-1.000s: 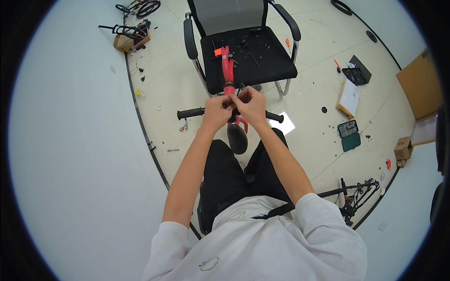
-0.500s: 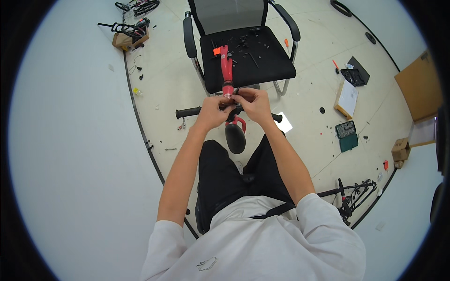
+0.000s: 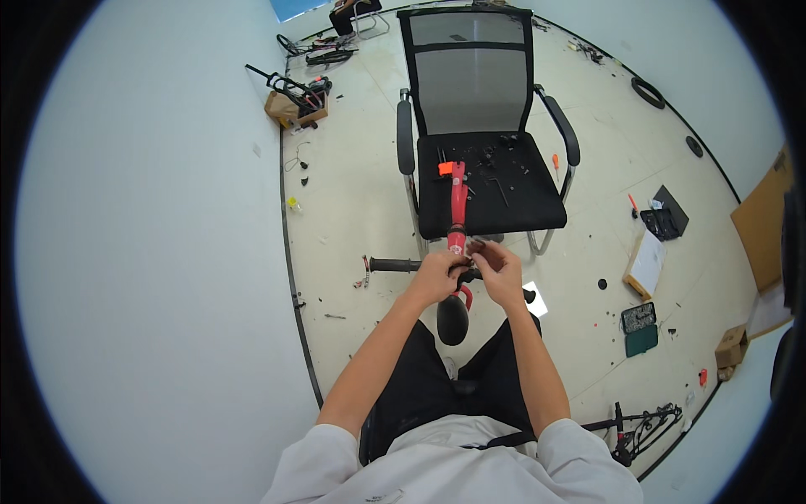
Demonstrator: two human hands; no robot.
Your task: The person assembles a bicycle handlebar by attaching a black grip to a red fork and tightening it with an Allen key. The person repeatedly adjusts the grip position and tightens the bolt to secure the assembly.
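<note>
A red bike part, a tube (image 3: 458, 202) with its far end resting on the black chair seat, slopes down toward me. Behind its near end are a black handlebar, with its left grip (image 3: 395, 265) showing, and a black saddle (image 3: 452, 321). My left hand (image 3: 435, 277) is closed at the near end of the tube, fingertips bunched by the handlebar; what they pinch is hidden. Just to the right, my right hand (image 3: 501, 273) has its thumb and fingers drawn together, slightly blurred, around something too small to make out.
On the chair seat (image 3: 537, 210) lie a hex key (image 3: 501, 191), an orange piece (image 3: 446, 169) and several small parts. An orange-handled screwdriver (image 3: 556, 164) lies beside the chair. To the right are an open green case (image 3: 641, 340) and a black bike frame (image 3: 646, 428).
The view has tilted up, so everything sits lower and further right, and more of the chair back shows. My right hand has moved slightly away from the tube's end; my left stays by it.
</note>
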